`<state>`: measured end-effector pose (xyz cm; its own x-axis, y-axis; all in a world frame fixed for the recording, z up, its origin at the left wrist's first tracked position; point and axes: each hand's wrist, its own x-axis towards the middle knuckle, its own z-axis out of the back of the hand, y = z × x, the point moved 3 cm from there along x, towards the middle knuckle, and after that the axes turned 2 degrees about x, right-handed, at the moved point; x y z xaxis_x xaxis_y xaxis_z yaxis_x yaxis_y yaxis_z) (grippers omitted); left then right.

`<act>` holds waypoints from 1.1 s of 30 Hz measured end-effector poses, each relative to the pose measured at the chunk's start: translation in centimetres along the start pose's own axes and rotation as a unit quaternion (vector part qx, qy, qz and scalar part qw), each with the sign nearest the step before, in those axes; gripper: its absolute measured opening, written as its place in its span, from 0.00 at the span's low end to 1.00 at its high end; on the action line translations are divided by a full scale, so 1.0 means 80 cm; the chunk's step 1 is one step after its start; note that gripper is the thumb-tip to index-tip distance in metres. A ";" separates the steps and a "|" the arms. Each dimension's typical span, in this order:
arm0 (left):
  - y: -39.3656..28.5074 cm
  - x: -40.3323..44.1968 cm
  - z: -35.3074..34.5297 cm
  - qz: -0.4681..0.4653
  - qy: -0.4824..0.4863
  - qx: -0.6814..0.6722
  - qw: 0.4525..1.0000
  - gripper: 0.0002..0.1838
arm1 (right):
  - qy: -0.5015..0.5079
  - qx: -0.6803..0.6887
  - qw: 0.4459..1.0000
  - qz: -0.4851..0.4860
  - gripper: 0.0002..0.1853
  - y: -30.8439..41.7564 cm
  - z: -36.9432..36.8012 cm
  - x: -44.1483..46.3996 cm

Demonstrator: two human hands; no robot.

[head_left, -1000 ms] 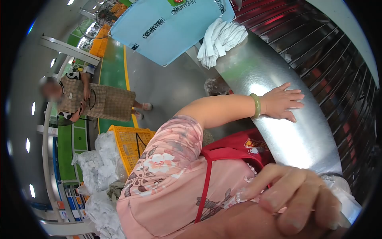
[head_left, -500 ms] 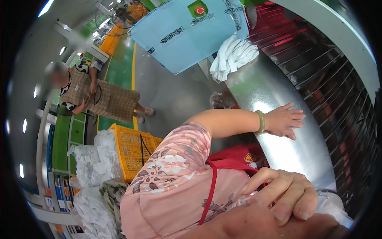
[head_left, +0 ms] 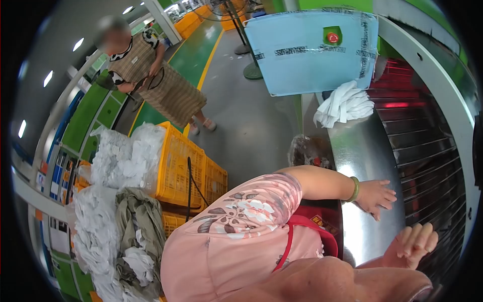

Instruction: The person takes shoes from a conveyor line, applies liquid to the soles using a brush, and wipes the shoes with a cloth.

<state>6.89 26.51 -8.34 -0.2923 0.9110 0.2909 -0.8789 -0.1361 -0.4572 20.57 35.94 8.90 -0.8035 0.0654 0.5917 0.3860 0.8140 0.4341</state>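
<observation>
My left hand (head_left: 376, 197), with a green bangle on the wrist, rests on the shiny metal ledge (head_left: 359, 146). Its fingers are spread and it holds nothing. Near my neck and chin, at the lower right, my right hand (head_left: 415, 244) is raised with its fingers curled in; nothing shows in them. A bundle of white fabric-like strips (head_left: 344, 104) lies farther up the ledge, apart from both hands. Alongside the ledge runs a rack of dark metal bars (head_left: 422, 146) with a red glow at its far end.
A light-blue covered box (head_left: 312, 60) with a red button (head_left: 332, 38) stands beyond the strips. Yellow crates (head_left: 183, 161), bagged white material (head_left: 126, 156) and olive cloth (head_left: 138, 221) are behind me. A person (head_left: 156, 85) stands by the green walkway, near a fan (head_left: 236, 30).
My right hand has come away from my neck toward the bars, its fingers still curled. My left hand stays on the ledge. The view has swung, shifting the surroundings to the right and down.
</observation>
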 end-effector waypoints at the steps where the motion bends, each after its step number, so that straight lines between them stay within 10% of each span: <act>1: -0.003 0.000 0.001 -0.001 0.013 -0.006 1.000 0.32 | 0.054 0.025 0.998 -0.015 0.07 0.010 0.012 0.001; 12: -0.002 0.000 -0.004 -0.003 0.021 0.016 1.000 0.32 | -0.028 0.123 0.990 0.060 0.21 0.051 0.015 0.005; 33: 0.011 0.000 -0.010 -0.012 0.010 0.029 0.999 0.34 | -0.083 0.206 0.970 0.103 0.10 0.049 0.005 0.020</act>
<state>6.43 26.70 -9.37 -0.2631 0.9221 0.2838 -0.9062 -0.1353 -0.4007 20.60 39.44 11.25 -0.8037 0.3151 0.5048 0.3600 0.9329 -0.0091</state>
